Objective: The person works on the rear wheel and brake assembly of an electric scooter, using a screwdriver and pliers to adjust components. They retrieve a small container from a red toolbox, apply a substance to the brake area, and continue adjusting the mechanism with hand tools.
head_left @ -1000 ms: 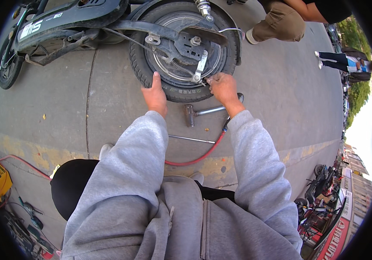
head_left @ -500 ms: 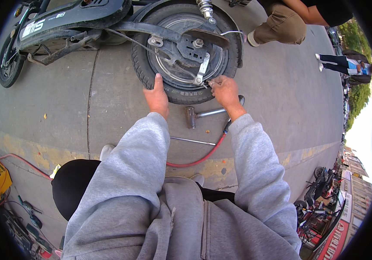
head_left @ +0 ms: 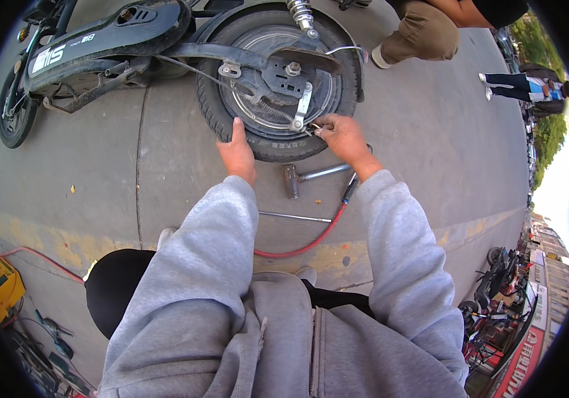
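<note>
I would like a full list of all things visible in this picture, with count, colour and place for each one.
scooter: one, black, lying on its side, upper left
rear wheel: one, black tyre with silver hub, top centre
hammer: one, metal, on the pavement below the wheel
thin rod: one, silver, on the pavement below the hammer
hose: one, red, curving across the pavement, centre
yellow device: one, left edge
black stool: one, lower left, under the person
crouching person: one, tan trousers, top right
parked scooters: several, right edge
left hand: one, flat on the tyre
right hand: one, fingers pinching a small part at the hub
</note>
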Motion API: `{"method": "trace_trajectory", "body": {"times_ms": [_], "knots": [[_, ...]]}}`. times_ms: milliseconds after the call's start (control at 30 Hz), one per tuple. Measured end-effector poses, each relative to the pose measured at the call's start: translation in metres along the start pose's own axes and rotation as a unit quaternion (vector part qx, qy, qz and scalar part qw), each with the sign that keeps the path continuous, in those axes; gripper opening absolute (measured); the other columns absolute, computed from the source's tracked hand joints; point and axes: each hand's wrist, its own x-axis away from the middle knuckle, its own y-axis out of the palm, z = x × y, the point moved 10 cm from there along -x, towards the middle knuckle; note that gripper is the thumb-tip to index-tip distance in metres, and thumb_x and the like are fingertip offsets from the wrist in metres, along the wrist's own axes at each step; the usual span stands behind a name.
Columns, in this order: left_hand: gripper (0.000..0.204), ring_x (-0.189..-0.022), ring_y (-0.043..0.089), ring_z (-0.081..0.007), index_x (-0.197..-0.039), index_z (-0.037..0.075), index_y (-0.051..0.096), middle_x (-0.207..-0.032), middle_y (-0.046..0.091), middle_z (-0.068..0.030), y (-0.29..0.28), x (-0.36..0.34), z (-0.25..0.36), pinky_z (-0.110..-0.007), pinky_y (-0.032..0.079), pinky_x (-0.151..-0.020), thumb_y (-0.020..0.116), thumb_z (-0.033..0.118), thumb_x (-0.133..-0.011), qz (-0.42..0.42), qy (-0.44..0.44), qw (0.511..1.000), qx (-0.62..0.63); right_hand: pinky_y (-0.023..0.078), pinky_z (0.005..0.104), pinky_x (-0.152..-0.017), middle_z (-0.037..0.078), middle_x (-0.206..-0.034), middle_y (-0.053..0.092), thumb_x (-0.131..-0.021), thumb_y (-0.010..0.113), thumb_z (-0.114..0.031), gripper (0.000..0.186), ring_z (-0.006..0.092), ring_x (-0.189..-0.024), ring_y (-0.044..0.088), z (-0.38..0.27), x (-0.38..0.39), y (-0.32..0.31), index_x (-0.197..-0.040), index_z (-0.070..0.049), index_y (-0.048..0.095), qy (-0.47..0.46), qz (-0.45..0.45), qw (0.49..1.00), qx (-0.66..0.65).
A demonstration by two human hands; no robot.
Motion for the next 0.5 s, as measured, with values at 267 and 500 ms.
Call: {"method": "trace_trajectory", "body": {"times_ms": [267, 500], "knots": [[0.047, -0.110, 0.059, -0.0220, -0.126, -0.006, 0.052, -0.124, 0.061, -0.0145, -0.002, -0.002, -0.003, -0.033, 0.044, -0.097, 0.067, 0.024, -0.093, 0.009, -0.009, 1.000, -0.004, 0.051, 0.0416, -0.082, 0.020, -0.095, 0.068, -0.080, 0.063, -0.004, 0.022, 0.0378, -0.092, 0.064, -0.019, -0.004, -0.004, -0.100, -0.001, 0.070, -0.100, -0.003, 0.993, 0.065], [0.051, -0.110, 0.058, -0.0221, -0.127, -0.006, 0.052, -0.125, 0.061, -0.0145, -0.004, -0.003, -0.004, -0.033, 0.044, -0.097, 0.069, 0.026, -0.092, 0.013, -0.009, 0.999, -0.028, 0.050, 0.0429, -0.080, 0.020, -0.093, 0.066, -0.079, 0.063, 0.000, 0.018, 0.0383, -0.091, 0.063, -0.025, -0.006, -0.006, -0.096, -0.001, 0.069, -0.134, -0.009, 0.986, 0.094]]}}
